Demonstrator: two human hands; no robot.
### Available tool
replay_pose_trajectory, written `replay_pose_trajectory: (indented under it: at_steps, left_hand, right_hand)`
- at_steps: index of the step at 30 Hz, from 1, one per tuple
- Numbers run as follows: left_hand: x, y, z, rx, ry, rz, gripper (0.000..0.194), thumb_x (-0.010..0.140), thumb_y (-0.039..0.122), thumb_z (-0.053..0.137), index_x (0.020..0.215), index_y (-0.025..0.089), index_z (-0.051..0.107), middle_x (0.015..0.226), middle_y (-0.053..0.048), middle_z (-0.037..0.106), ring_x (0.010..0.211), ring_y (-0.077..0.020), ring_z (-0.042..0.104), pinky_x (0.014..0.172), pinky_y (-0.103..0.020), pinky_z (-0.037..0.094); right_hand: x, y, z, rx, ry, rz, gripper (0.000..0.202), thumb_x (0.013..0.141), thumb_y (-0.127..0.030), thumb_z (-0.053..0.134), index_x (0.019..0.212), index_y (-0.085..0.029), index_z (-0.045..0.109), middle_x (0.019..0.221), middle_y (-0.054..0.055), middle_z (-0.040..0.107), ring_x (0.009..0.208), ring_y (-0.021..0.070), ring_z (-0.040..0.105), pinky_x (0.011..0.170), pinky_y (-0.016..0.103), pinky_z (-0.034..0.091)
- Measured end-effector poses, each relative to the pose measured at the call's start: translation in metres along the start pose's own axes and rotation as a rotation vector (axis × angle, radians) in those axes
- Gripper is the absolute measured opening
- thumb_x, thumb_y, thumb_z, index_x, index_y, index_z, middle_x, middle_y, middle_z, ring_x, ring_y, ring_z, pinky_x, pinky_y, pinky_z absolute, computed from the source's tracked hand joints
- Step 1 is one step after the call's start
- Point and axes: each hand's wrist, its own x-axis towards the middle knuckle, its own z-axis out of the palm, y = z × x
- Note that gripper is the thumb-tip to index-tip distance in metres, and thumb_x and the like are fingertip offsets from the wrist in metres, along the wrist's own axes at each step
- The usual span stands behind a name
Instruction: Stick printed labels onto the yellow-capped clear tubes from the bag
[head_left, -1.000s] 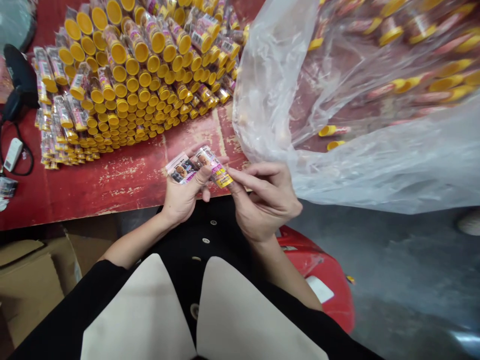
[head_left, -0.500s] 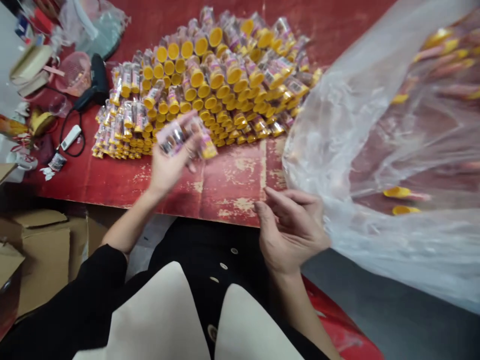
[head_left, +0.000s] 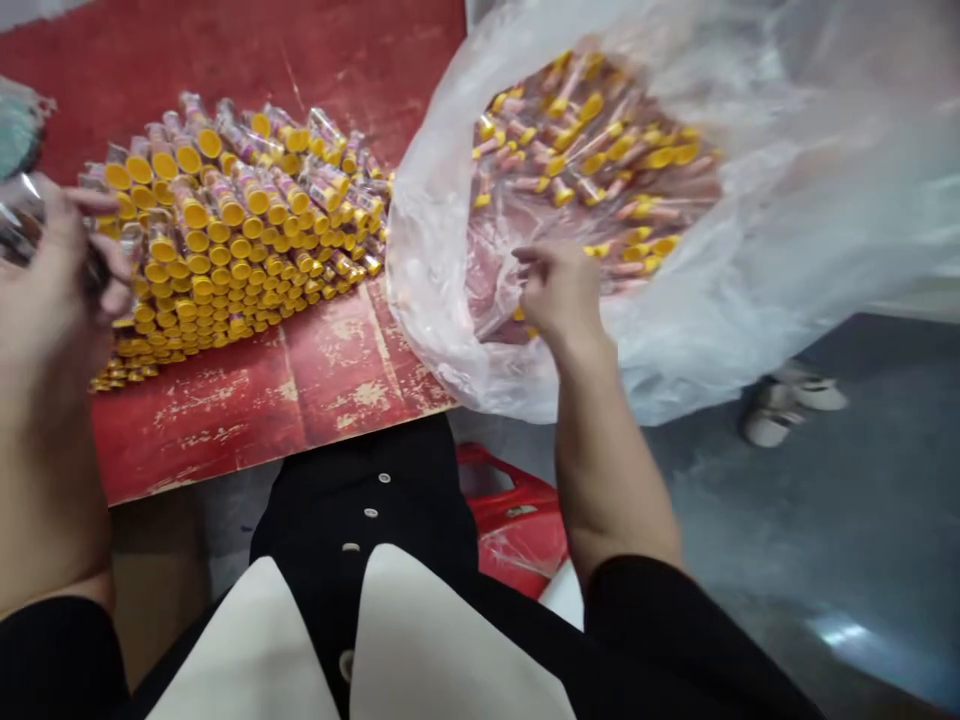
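A big translucent plastic bag (head_left: pixel 465 370) lies open at the right, with many yellow-capped pink tubes (head_left: pixel 592 140) inside. My right hand (head_left: pixel 562 290) reaches into its mouth, fingers bent together over the bag's lower left part; what they hold, if anything, is too small to tell. At the left edge my left hand (head_left: pixel 52 290) is curled round a clear-wrapped item (head_left: pixel 22 215), partly cut off by the frame. Behind that hand, a stacked pile of clear tubes with yellow ends (head_left: pixel 225 220) covers the left part of the red table (head_left: pixel 337 370).
A teal bundle in plastic (head_left: pixel 16 125) sits at the far left. Below the table's edge are a red stool or chair (head_left: pixel 525 530) and a cardboard piece (head_left: pixel 161 570). Pale shoes (head_left: pixel 772 415) stand on the grey floor at the right.
The view has turned right. My right hand has moved from the table's front edge into the bag's opening. My left hand now appears larger, at the left edge, still with a wrapped item.
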Motion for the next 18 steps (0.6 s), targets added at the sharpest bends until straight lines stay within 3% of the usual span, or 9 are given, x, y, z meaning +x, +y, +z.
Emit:
replay_pose_trajectory:
  at_steps: [1, 3, 5, 7, 9, 11, 13, 15, 18]
  left_hand:
    - [-0.014, -0.014, 0.012, 0.018, -0.068, 0.042, 0.029, 0.104, 0.038, 0.047, 0.094, 0.024, 0.071, 0.063, 0.003, 0.064, 0.044, -0.0023, 0.046, 0.036, -0.009, 0.036]
    - [-0.04, -0.051, 0.039, -0.07, -0.184, -0.098, 0.033, 0.105, 0.03, 0.041, 0.093, 0.019, 0.07, 0.059, 0.0, 0.062, 0.04, -0.0042, 0.044, 0.034, -0.012, 0.034]
    - [-0.057, -0.092, 0.063, -0.215, -0.178, -0.279, 0.019, 0.099, 0.029, 0.057, 0.094, 0.015, 0.069, 0.069, -0.002, 0.069, 0.051, -0.0077, 0.06, 0.039, -0.013, 0.042]
    - [-0.066, -0.128, 0.085, -0.349, -0.121, -0.398, 0.013, 0.095, 0.027, 0.066, 0.092, 0.014, 0.067, 0.08, -0.004, 0.074, 0.067, -0.0113, 0.071, 0.057, -0.019, 0.057]
    - [-0.068, -0.152, 0.102, -0.506, -0.073, -0.488, 0.014, 0.098, 0.024, 0.06, 0.09, 0.014, 0.067, 0.086, -0.003, 0.076, 0.075, -0.0104, 0.074, 0.075, -0.024, 0.062]
    - [-0.067, -0.163, 0.116, -0.644, -0.045, -0.522, 0.019, 0.102, 0.022, 0.053, 0.091, 0.016, 0.068, 0.091, -0.001, 0.077, 0.084, -0.01, 0.075, 0.088, -0.027, 0.061]
    - [-0.066, -0.166, 0.127, -0.725, -0.037, -0.52, 0.021, 0.103, 0.023, 0.051, 0.091, 0.018, 0.069, 0.097, 0.001, 0.077, 0.095, -0.0111, 0.075, 0.097, -0.03, 0.058]
    - [-0.067, -0.165, 0.134, -0.738, -0.043, -0.507, 0.022, 0.103, 0.024, 0.052, 0.09, 0.018, 0.069, 0.099, 0.0, 0.077, 0.104, -0.0127, 0.073, 0.102, -0.032, 0.055]
    - [-0.073, -0.168, 0.138, -0.672, 0.016, -0.437, 0.014, 0.097, 0.021, 0.061, 0.087, 0.016, 0.07, 0.093, -0.001, 0.076, 0.106, -0.0138, 0.073, 0.103, -0.031, 0.053]
  right_hand:
    - [0.018, 0.017, -0.002, -0.045, -0.068, 0.022, 0.015, 0.085, -0.015, 0.061, 0.076, -0.016, 0.074, 0.064, 0.003, 0.062, 0.072, 0.0165, 0.062, 0.086, 0.039, 0.051]
    - [0.038, 0.041, -0.004, -0.083, -0.196, 0.042, 0.029, 0.077, -0.019, 0.073, 0.05, -0.019, 0.061, 0.045, -0.003, 0.042, 0.061, 0.0142, 0.054, 0.081, 0.038, 0.048]
    - [0.039, 0.05, -0.007, -0.061, -0.261, 0.029, 0.043, 0.069, -0.019, 0.08, 0.041, -0.021, 0.048, 0.04, -0.007, 0.03, 0.054, 0.011, 0.045, 0.078, 0.038, 0.046]
    - [0.024, 0.045, -0.012, -0.018, -0.27, 0.005, 0.045, 0.067, -0.015, 0.081, 0.044, -0.023, 0.043, 0.044, -0.008, 0.031, 0.055, 0.0102, 0.042, 0.078, 0.038, 0.044]
    - [0.0, 0.027, -0.017, 0.043, -0.201, -0.024, 0.035, 0.075, -0.016, 0.076, 0.056, -0.023, 0.048, 0.056, -0.004, 0.044, 0.063, 0.0124, 0.048, 0.079, 0.038, 0.043]
    - [-0.032, -0.005, -0.017, 0.193, -0.132, -0.056, 0.012, 0.09, -0.025, 0.063, 0.079, -0.023, 0.058, 0.076, 0.001, 0.057, 0.073, 0.0136, 0.055, 0.076, 0.034, 0.044]
    - [-0.067, -0.047, -0.007, 0.501, -0.159, -0.074, 0.015, 0.096, -0.037, 0.057, 0.102, -0.023, 0.061, 0.09, 0.003, 0.062, 0.072, 0.0116, 0.057, 0.066, 0.03, 0.046]
    - [-0.096, -0.089, 0.01, 0.775, -0.268, -0.059, 0.028, 0.085, -0.043, 0.073, 0.103, -0.022, 0.064, 0.088, 0.0, 0.065, 0.067, 0.0102, 0.058, 0.062, 0.027, 0.047]
    - [-0.119, -0.131, 0.035, 0.942, -0.16, -0.01, 0.026, 0.08, -0.043, 0.079, 0.086, -0.02, 0.068, 0.085, 0.0, 0.068, 0.078, 0.0119, 0.064, 0.072, 0.026, 0.052]
